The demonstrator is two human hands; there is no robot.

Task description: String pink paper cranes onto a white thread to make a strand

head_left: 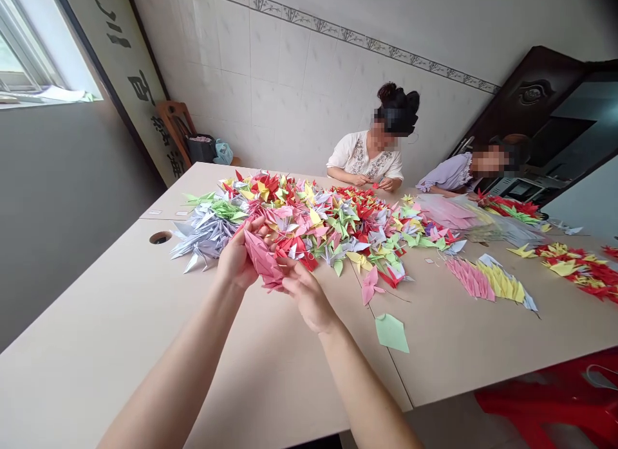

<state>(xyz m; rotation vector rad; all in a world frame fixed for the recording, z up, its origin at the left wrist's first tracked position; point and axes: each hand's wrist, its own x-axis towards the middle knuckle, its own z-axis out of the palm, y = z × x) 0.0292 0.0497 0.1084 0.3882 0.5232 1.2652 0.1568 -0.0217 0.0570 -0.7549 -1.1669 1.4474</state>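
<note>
Between my two hands I hold a stack of folded pink paper cranes above the near side of the table. My left hand is wrapped round its left side, with the fingers partly behind it. My right hand grips the lower right end with its fingertips. Right behind them spreads a large heap of folded paper cranes in red, pink, green, yellow and pale blue. A single pink crane lies at the heap's front edge, and a flat green paper piece rests nearer to me on the right.
Across the table sit a person in a white blouse, handling something small and red, and a person in a lilac top. Pink and yellow crane rows and clear plastic bags lie right. A red stool stands lower right.
</note>
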